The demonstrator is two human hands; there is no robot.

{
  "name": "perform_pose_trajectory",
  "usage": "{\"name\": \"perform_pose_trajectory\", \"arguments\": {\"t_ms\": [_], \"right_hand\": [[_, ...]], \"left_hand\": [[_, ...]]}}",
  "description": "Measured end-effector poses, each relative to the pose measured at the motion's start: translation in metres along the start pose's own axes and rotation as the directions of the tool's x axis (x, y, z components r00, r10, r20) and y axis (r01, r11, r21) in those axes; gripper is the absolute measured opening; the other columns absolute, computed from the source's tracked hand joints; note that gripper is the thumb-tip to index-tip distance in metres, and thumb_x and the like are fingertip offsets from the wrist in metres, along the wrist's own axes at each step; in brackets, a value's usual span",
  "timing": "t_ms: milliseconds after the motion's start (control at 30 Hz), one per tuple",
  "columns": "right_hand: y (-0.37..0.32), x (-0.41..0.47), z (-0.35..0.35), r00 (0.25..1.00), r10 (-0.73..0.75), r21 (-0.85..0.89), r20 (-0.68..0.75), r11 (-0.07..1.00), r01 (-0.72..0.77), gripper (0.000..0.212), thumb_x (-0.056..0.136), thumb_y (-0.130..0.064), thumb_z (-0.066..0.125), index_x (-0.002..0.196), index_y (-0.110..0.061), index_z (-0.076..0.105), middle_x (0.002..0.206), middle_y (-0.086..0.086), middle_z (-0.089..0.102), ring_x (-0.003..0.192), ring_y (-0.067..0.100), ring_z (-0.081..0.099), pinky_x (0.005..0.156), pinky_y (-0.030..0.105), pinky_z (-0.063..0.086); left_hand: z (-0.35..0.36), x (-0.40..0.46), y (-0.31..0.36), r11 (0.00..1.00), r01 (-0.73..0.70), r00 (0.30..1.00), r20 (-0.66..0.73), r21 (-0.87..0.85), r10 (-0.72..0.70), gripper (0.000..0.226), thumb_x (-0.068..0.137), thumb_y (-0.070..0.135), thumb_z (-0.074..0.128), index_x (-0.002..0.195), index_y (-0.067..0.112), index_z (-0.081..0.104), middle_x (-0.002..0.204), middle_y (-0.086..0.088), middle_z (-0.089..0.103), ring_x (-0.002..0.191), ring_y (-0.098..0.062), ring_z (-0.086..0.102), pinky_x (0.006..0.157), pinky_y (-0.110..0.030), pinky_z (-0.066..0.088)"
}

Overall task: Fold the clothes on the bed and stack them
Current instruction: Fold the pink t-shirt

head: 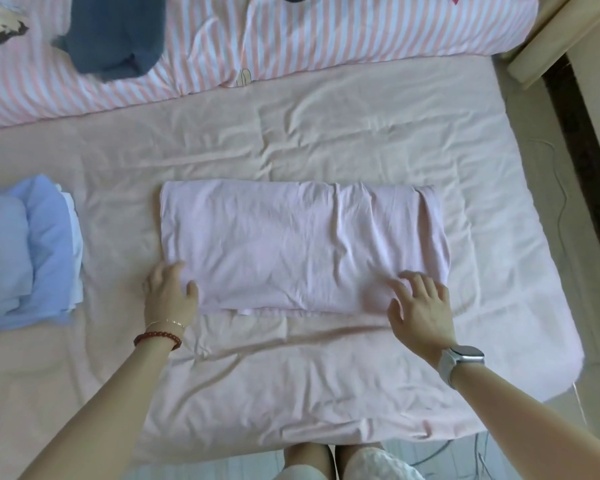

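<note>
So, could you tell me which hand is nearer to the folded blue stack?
Left. The left hand rests on the pink garment's near-left corner, a short gap from the blue stack; the right hand is at the garment's far end.

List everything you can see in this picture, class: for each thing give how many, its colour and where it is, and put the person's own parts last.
Folded garment: one, pale pink, middle of the bed.
Stack of folded clothes: one, light blue and white, left edge.
Dark garment: one, blue-grey, unfolded, on the quilt at top left.
Quilt: one, pink and white stripes, along the far side.
Bed sheet: one, pale pink, wrinkled.
Left hand: beaded bracelet on the wrist, at the garment's near left corner.
Right hand: watch on the wrist, fingers spread on the near right part.
</note>
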State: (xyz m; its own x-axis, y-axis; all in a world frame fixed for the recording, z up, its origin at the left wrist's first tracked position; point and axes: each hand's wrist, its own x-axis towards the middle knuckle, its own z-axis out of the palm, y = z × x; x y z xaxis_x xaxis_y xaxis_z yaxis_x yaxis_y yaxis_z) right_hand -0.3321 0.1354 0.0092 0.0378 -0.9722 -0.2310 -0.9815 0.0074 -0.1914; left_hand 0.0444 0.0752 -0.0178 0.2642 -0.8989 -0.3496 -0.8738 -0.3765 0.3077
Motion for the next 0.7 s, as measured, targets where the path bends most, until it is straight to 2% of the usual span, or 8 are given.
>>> {"name": "perform_pose_trajectory", "arguments": {"t_ms": [100,167,233,300,367,433,567,700], "right_hand": [[-0.011,0.016,0.015,0.961,0.011,-0.087,0.277,0.996,0.013,0.052,0.091,-0.029,0.041,0.142,-0.024,0.033,0.152,0.012,0.022,0.138,0.037,0.020,0.105,0.058,0.021],[-0.015,0.023,0.027,0.926,0.039,-0.107,0.376,0.994,0.002,0.050,0.096,-0.037,0.031,0.144,-0.033,0.019,0.154,0.002,0.005,0.141,0.031,0.003,0.108,0.055,0.016],[-0.019,0.030,0.026,0.948,0.087,-0.050,0.307,0.996,-0.075,0.044,0.094,-0.033,0.037,0.138,-0.031,0.034,0.150,0.001,0.022,0.138,0.028,0.016,0.105,0.048,0.022],[-0.019,0.039,0.015,0.984,0.149,0.158,0.094,0.974,-0.162,0.034,0.090,-0.020,0.047,0.123,-0.019,0.055,0.133,0.005,0.051,0.124,0.031,0.042,0.095,0.042,0.034],[-0.011,0.052,0.001,0.962,0.252,0.296,-0.107,0.931,-0.211,0.028,0.089,-0.009,0.052,0.114,-0.008,0.062,0.114,0.013,0.062,0.108,0.035,0.054,0.085,0.043,0.042],[0.006,0.073,-0.013,0.915,0.359,0.353,-0.186,0.893,-0.279,0.026,0.090,-0.006,0.050,0.113,-0.003,0.061,0.109,0.019,0.060,0.104,0.039,0.053,0.083,0.045,0.043],[0.051,0.127,-0.031,0.834,0.540,0.537,-0.117,0.741,-0.404,0.029,0.093,-0.017,0.048,0.118,-0.005,0.058,0.116,0.018,0.056,0.109,0.035,0.049,0.090,0.040,0.041],[0.084,0.172,-0.036,0.829,0.528,0.554,0.187,0.640,-0.533,0.027,0.090,-0.024,0.053,0.110,-0.011,0.063,0.103,0.007,0.063,0.103,0.028,0.056,0.081,0.027,0.040]], "left_hand": [[0.006,0.012,0.003,0.983,0.071,0.959,0.259,0.170,-0.114,0.062,0.094,0.037,0.044,0.147,0.020,0.016,0.156,-0.006,0.002,0.140,-0.028,0.013,0.112,-0.042,0.020],[0.010,0.016,0.004,0.947,0.083,0.929,0.318,0.311,-0.186,0.063,0.093,0.045,0.040,0.146,0.027,0.012,0.155,0.002,-0.002,0.139,-0.026,0.009,0.110,-0.046,0.020],[0.010,0.016,0.019,0.942,0.128,0.960,0.200,0.309,-0.196,0.055,0.091,0.035,0.045,0.141,0.021,0.027,0.152,-0.001,0.009,0.137,-0.027,0.011,0.109,-0.052,0.018],[0.012,0.012,0.041,0.966,0.137,0.986,0.063,0.219,-0.154,0.050,0.088,0.024,0.050,0.136,0.015,0.038,0.152,-0.005,0.016,0.140,-0.028,0.011,0.110,-0.056,0.010],[0.021,0.006,0.069,0.984,0.034,0.998,0.040,0.177,-0.042,0.053,0.090,0.022,0.049,0.140,0.016,0.034,0.155,-0.004,0.013,0.142,-0.026,0.007,0.110,-0.056,0.005],[0.035,0.001,0.101,0.978,-0.112,0.992,0.085,0.178,0.098,0.056,0.092,0.026,0.046,0.145,0.020,0.027,0.157,-0.002,0.008,0.143,-0.023,0.005,0.111,-0.055,0.005],[0.067,0.005,0.159,0.964,-0.224,0.968,0.148,0.140,0.203,0.061,0.094,0.032,0.041,0.148,0.027,0.013,0.157,0.001,-0.003,0.143,-0.022,0.001,0.111,-0.053,0.009],[0.085,0.020,0.198,0.931,-0.317,0.945,0.138,0.179,0.296,0.061,0.094,0.034,0.041,0.148,0.029,0.013,0.157,0.000,-0.004,0.143,-0.026,-0.007,0.111,-0.052,0.008]]}}
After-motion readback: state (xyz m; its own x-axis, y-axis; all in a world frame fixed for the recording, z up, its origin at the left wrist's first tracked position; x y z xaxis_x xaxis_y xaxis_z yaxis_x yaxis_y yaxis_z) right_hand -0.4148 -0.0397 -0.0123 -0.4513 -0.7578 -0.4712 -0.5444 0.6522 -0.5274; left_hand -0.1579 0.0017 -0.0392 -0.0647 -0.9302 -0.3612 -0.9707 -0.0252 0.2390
